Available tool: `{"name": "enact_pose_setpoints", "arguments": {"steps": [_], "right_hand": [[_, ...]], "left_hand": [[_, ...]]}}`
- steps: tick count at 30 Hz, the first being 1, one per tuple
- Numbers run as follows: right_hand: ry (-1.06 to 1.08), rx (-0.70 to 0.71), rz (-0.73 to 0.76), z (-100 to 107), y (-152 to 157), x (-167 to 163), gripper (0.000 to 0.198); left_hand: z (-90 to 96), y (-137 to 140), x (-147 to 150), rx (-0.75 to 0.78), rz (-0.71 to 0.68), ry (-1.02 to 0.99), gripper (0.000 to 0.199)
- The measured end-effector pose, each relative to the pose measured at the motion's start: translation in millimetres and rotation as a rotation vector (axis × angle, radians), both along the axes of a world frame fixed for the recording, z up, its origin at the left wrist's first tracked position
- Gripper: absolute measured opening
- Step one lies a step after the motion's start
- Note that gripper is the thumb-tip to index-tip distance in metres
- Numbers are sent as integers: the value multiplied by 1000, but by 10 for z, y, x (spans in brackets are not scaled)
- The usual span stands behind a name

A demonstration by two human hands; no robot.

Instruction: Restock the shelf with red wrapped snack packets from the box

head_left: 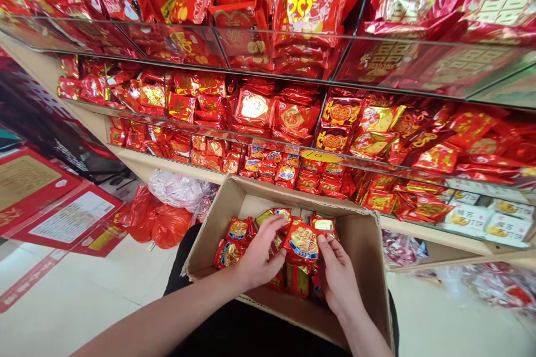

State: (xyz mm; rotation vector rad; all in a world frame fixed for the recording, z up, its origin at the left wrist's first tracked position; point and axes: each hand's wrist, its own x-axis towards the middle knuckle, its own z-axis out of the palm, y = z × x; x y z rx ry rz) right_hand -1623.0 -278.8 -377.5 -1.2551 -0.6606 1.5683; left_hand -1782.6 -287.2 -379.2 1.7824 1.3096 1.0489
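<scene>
An open cardboard box [364, 242] rests on my lap, with several small red-and-gold snack packets [238, 228] lying inside. My right hand [340, 273] pinches the right edge of one red snack packet [302, 242] with a gold and blue print, held above the others. At that packet's left side is my left hand [262, 254], its thumb and fingers apart; whether the fingertips touch the packet I cannot tell. Part of the box's contents is hidden under my hands.
Shelves with clear front panels [276, 139] rise beyond the box, filled with red packets. A yellow price tag [321, 156] hangs there. Red plastic bags [161, 223] and red cartons [71, 215] stand on the floor at left. Bagged goods [498, 284] lie at lower right.
</scene>
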Motion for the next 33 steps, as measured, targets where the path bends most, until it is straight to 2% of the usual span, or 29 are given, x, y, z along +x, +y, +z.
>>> {"name": "enact_pose_setpoints", "arguments": {"steps": [2,4,8,13,19,22,27,30,33], "right_hand": [[-60,90,0,6,-40,0,34],[-92,152,2,-16,-68,-24,36],[-132,120,-47,-145,-54,-70,37],[-221,131,-63,-303,27,-24,37],[-273,179,-114,-291,55,-38,35],[-283,184,-124,-256,62,-37,36],[-465,208,-123,-145,102,19,43],[-643,265,-155,-84,132,57,44],[-861,343,-164,-53,137,98,44]], "left_hand": [[-40,19,113,-271,164,-285,37],[-83,67,223,-411,224,-444,34],[-119,144,373,-311,322,-538,28],[-112,165,436,-297,337,-568,25],[-136,172,431,-263,344,-574,27],[-69,174,415,-217,308,-505,25],[125,196,372,-158,246,-321,24],[189,218,335,-134,226,-219,22],[176,219,318,-121,226,-154,21]]}}
